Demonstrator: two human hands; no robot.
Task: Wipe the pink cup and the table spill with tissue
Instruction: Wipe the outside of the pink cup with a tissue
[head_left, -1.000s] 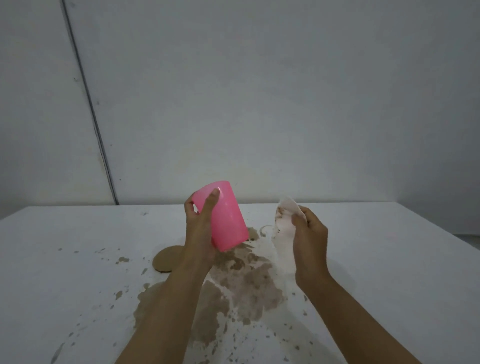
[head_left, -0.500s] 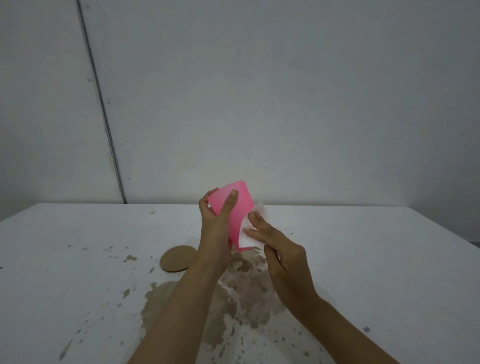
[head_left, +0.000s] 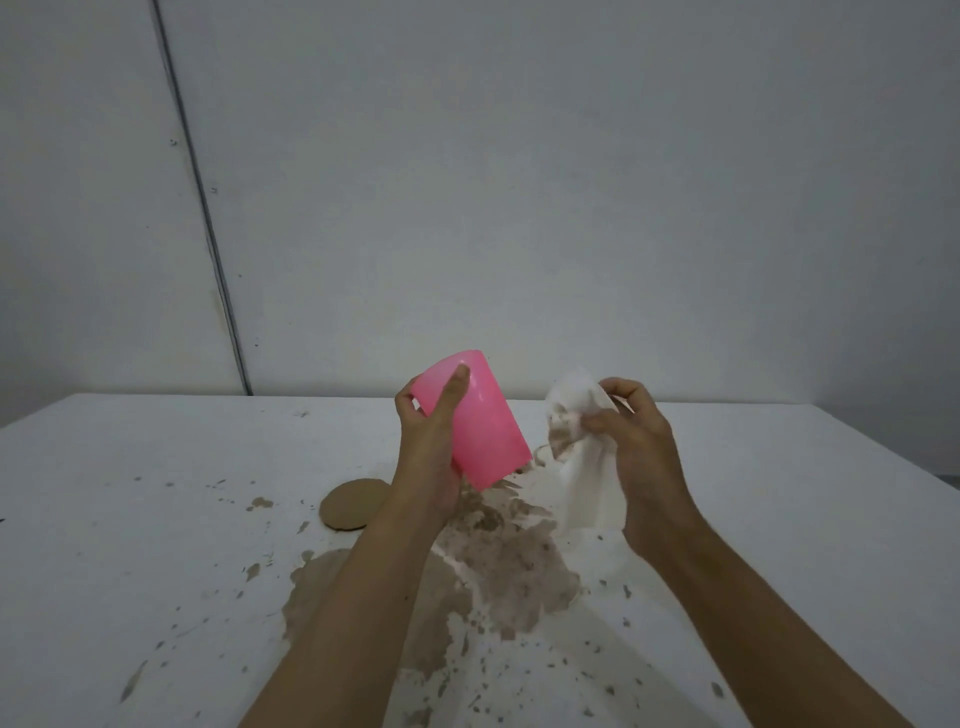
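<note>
grasping tilted pink cup (head_left: 485, 423) in left hand (head_left: 428, 452) | pinching stained tissue (head_left: 584, 470) in right hand (head_left: 647, 457), 3 o'clock of cup, apart | best to refold clean side out before wiping

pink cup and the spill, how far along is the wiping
Done: some wiping, as the tissue carries brown stains. In hand: the left hand grips the pink cup, tilted above the table; the right hand holds the tissue apart from it. Left: the brown spill lies wide across the table.
</note>
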